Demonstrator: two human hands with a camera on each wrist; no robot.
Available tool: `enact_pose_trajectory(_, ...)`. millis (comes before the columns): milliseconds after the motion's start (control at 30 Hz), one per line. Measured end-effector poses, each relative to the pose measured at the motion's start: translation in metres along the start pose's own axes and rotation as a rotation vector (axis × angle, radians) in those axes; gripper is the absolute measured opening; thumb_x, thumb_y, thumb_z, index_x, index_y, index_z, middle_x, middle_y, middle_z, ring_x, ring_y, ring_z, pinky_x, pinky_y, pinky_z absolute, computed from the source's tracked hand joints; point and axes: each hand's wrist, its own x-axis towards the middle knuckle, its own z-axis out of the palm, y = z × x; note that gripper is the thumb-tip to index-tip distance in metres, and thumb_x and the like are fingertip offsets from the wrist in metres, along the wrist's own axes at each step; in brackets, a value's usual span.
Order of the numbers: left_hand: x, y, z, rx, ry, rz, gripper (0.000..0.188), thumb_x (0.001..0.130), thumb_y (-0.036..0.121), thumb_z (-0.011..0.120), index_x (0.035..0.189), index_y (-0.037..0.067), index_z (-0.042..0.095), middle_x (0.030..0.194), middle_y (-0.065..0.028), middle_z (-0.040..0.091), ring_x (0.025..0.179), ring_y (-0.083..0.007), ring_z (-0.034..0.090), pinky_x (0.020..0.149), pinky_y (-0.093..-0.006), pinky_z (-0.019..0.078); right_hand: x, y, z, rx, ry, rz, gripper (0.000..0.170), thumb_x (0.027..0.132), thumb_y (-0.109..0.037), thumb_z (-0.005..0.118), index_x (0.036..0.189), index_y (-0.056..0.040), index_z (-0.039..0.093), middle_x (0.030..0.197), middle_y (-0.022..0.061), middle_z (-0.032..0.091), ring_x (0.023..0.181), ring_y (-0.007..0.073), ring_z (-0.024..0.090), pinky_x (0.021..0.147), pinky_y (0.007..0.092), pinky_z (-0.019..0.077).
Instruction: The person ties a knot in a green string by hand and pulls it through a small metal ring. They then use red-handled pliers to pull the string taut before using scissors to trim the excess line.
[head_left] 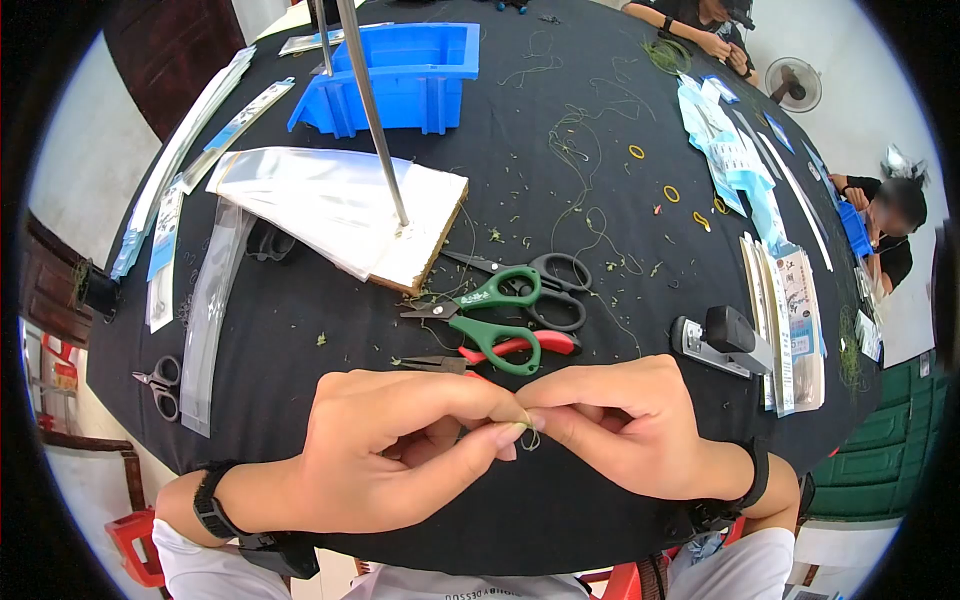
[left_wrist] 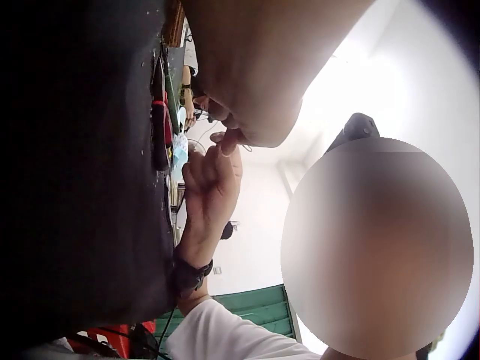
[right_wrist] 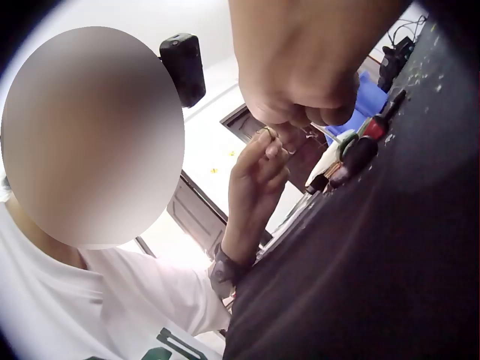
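Note:
Both hands meet at the front of the black table. My left hand (head_left: 395, 445) pinches a thin greenish line (head_left: 532, 437) between thumb and forefinger. Right against those fingertips, my right hand (head_left: 630, 425) pinches the same line, its thumb and index finger pressed together. A small loop of the line hangs just below the touching fingertips. In the left wrist view the loop (left_wrist: 248, 148) shows faintly beside the fingers. The right wrist view has my left hand (right_wrist: 255, 172) raised toward the right one, above the tabletop. The fingers hide most of the line.
Beyond the hands lie green-handled scissors (head_left: 490, 297), black scissors (head_left: 563, 295) and red-handled pliers (head_left: 548, 343). A stapler (head_left: 725, 342) sits to the right. A metal rod (head_left: 372, 110) stands on a white board (head_left: 430, 215), before a blue bin (head_left: 400, 85). Small scissors (head_left: 166, 387) lie left.

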Motion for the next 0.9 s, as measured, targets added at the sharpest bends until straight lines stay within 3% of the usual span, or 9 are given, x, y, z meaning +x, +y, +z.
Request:
enact_pose_trajectory(267,0.000,-0.001,0.001,0.063,0.001,0.041,0.006,0.082,0.001,0.064,0.087,0.000,0.066,0.069,-0.0065,0.068,0.049,-0.0024,0.057,0.039,-0.0159,0.0348,0.000,0.000,0.000,0.035,0.009,0.044,0.010,0.082,-0.001,0.066,0.091,-0.0047,0.069,0.059,0.0030,0.059,0.045,0.0026,0.047,0.041,0.0203,0.0344)
enact_pose_trajectory(467,0.001,0.001,0.001,0.163,-0.016,0.098,0.005,0.079,0.001,0.066,0.084,0.003,0.067,0.068,-0.0037,0.068,0.049,-0.0044,0.058,0.041,-0.0178,0.0382,0.000,-0.005,-0.006,-0.061,0.051,-0.065,0.013,0.079,0.002,0.066,0.090,-0.0032,0.068,0.057,0.0033,0.057,0.043,0.0042,0.046,0.041,0.0208,0.0335)
enact_pose_trajectory(567,-0.001,-0.006,0.006,0.184,0.040,0.184,0.007,0.077,0.000,0.067,0.082,0.004,0.067,0.066,-0.0048,0.066,0.050,-0.0103,0.060,0.043,-0.0221,0.0428,0.000,-0.004,-0.007,-0.129,0.064,-0.190,0.015,0.076,0.003,0.068,0.090,-0.0027,0.067,0.058,0.0043,0.058,0.042,0.0069,0.048,0.040,0.0214,0.0350)
enact_pose_trajectory(700,-0.001,-0.005,0.007,0.255,0.064,0.280,0.012,0.073,-0.002,0.068,0.082,0.006,0.067,0.066,-0.0062,0.065,0.052,-0.0171,0.062,0.046,-0.0253,0.0466,0.002,0.001,-0.004,-0.157,0.101,-0.271,0.015,0.073,0.006,0.066,0.086,-0.0005,0.069,0.056,0.0015,0.058,0.040,0.0041,0.041,0.039,0.0195,0.0283)
enact_pose_trajectory(867,-0.001,-0.006,0.007,0.284,0.110,0.372,0.017,0.069,-0.004,0.069,0.083,0.005,0.066,0.067,-0.0067,0.066,0.053,-0.0182,0.062,0.047,-0.0253,0.0473,0.000,0.005,-0.003,0.031,0.031,-0.061,0.013,0.078,0.001,0.068,0.091,-0.0018,0.068,0.070,0.0065,0.065,0.050,0.0074,0.055,0.046,0.0212,0.0405)
enact_pose_trajectory(900,-0.001,-0.006,0.007,0.281,0.109,0.368,0.018,0.069,-0.005,0.069,0.084,0.005,0.066,0.067,-0.0070,0.066,0.053,-0.0183,0.062,0.047,-0.0255,0.0474,0.000,0.009,-0.001,0.060,0.031,-0.069,0.013,0.079,0.000,0.067,0.091,-0.0016,0.068,0.071,0.0059,0.065,0.050,0.0063,0.054,0.045,0.0209,0.0393)
